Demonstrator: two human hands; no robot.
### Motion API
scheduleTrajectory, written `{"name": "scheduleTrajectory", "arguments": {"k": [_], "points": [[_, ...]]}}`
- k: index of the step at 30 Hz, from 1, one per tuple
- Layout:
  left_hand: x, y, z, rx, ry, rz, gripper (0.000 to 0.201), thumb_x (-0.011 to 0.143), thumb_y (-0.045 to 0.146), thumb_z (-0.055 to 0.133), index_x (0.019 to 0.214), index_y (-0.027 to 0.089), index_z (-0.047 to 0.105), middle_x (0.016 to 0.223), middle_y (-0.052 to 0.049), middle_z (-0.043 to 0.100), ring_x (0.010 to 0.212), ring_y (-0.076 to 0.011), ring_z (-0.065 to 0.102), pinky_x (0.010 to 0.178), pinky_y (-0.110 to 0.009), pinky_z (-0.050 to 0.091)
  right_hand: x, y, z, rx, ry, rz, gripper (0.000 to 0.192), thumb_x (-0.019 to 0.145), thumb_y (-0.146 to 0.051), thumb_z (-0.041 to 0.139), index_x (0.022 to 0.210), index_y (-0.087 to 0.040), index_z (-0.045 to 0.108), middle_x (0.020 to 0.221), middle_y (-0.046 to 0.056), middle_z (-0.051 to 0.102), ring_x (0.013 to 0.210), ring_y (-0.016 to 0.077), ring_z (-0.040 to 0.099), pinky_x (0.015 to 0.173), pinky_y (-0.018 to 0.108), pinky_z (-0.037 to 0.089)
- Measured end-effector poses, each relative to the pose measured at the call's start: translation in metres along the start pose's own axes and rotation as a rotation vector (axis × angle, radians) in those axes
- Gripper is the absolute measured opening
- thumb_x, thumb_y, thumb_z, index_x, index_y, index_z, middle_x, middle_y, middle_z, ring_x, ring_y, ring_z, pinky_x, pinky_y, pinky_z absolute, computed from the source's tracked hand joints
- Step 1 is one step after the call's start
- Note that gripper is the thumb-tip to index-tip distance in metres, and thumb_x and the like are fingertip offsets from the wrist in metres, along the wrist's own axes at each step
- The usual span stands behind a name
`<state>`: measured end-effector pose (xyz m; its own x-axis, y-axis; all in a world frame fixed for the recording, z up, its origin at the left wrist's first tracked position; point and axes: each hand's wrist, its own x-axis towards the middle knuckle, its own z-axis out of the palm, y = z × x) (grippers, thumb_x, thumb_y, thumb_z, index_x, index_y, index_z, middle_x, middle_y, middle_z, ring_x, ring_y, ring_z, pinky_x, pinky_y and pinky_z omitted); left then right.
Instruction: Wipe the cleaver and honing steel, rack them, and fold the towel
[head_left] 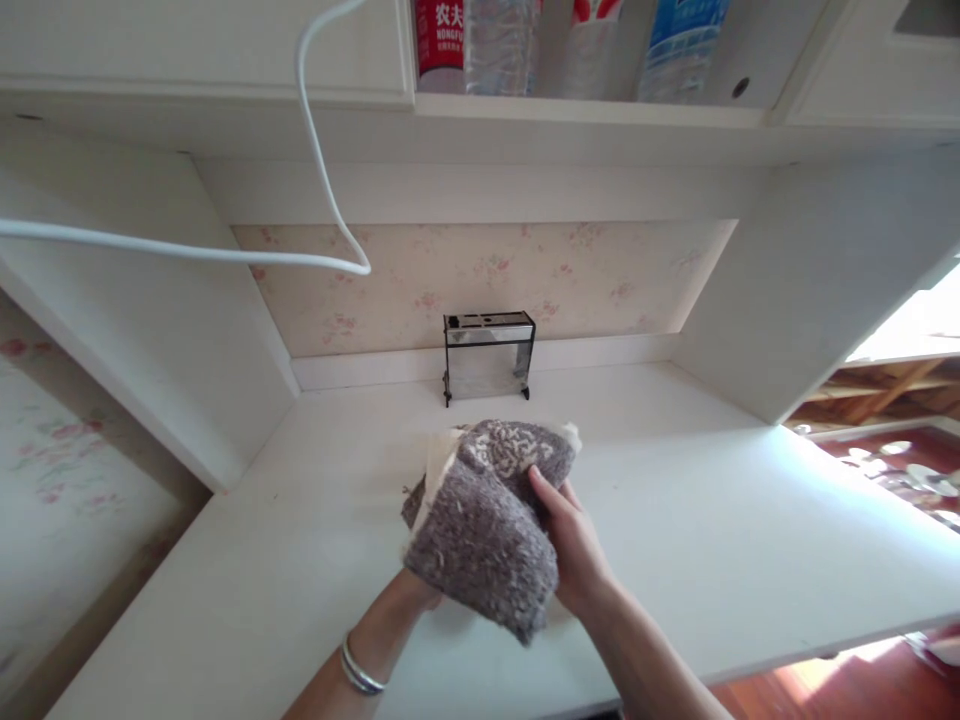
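Observation:
A grey and cream knitted cloth is bunched up above the white desk top. My right hand grips its right side with the thumb pressed into the fabric. My left hand is mostly hidden under the cloth; only the wrist, with silver bangles, shows, and it seems to hold the cloth from beneath. Both hands are near the middle of the desk, in front of a small shiny metal rack.
The metal rack stands against the floral back panel. A white cable hangs across the upper left. Water bottles stand on the shelf above. White side panels close in the desk on both sides; wooden floor shows at right.

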<state>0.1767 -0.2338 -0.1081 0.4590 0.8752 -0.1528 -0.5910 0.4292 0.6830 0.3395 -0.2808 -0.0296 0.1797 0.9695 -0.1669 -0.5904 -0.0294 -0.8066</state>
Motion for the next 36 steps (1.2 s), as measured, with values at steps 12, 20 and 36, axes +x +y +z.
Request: {"name": "scheduleTrajectory", "arguments": {"k": [12,20,36], "points": [[0.003,0.027,0.083,0.553,-0.329,-0.047,0.065,0.082,0.022,0.063,0.14,0.036,0.038,0.141,-0.011,0.043,0.094,-0.0209,0.066,0.087,-0.044,0.052,0.073,-0.148,-0.172,-0.472,0.228,0.194,0.043,0.074,-0.032,0.073,0.111,-0.019,0.055,0.088,0.009,0.071,0.072,0.0223,0.07,0.067,0.035,0.058],[0.01,0.051,0.026,0.765,0.075,-0.008,0.03,0.083,0.03,0.057,0.109,0.016,0.054,0.102,-0.009,0.061,0.072,-0.0141,0.06,0.059,-0.027,0.051,0.087,-0.145,-0.237,-1.055,0.339,0.27,0.067,0.069,-0.053,0.073,0.122,-0.019,0.052,0.104,0.012,0.07,0.083,0.0255,0.069,0.07,0.033,0.057],[0.015,0.042,-0.005,0.924,0.078,-0.079,0.026,0.081,0.032,0.055,0.1,0.016,0.058,0.093,-0.006,0.065,0.069,-0.0126,0.056,0.06,-0.025,0.045,0.088,-0.146,-0.219,-1.859,0.231,-0.377,0.042,0.088,-0.051,0.04,0.114,-0.023,0.058,0.097,0.006,0.069,0.076,0.02,0.065,0.071,0.031,0.048]]}}
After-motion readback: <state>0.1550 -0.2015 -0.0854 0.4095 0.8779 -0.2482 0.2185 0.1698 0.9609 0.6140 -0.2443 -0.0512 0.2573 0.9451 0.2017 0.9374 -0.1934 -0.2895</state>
